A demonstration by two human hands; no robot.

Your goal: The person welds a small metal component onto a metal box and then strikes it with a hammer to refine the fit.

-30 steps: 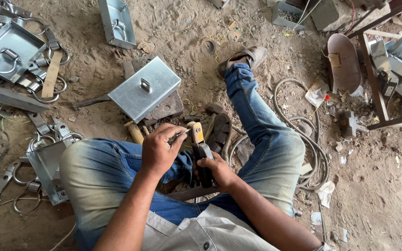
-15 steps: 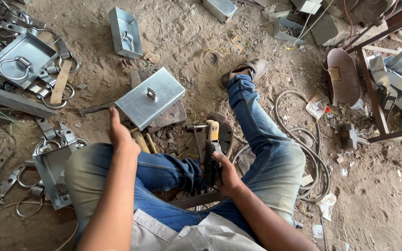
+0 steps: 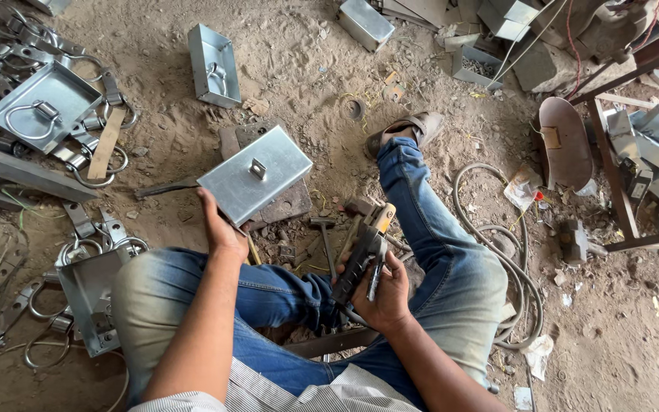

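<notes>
I sit on sandy ground with my legs in blue jeans. My left hand (image 3: 221, 229) grips the near edge of a flat grey metal box (image 3: 255, 175) with a small square stud on top; the box rests on a rusty plate. My right hand (image 3: 385, 294) is closed on a dark hand tool (image 3: 366, 252) with a yellowish tip, held upright between my knees. A small hammer (image 3: 323, 229) lies on the ground between the two hands.
Grey metal trays with ring handles (image 3: 40, 107) and loose rings and clamps lie at the left. An open metal box (image 3: 213, 65) stands beyond. A coiled hose (image 3: 512, 259) lies by my right leg. A rusty metal frame (image 3: 619, 198) with metal parts stands at the right.
My left hand left the tool by my knees and reached forward to take the edge of the flat metal box. My right hand kept the tool.
</notes>
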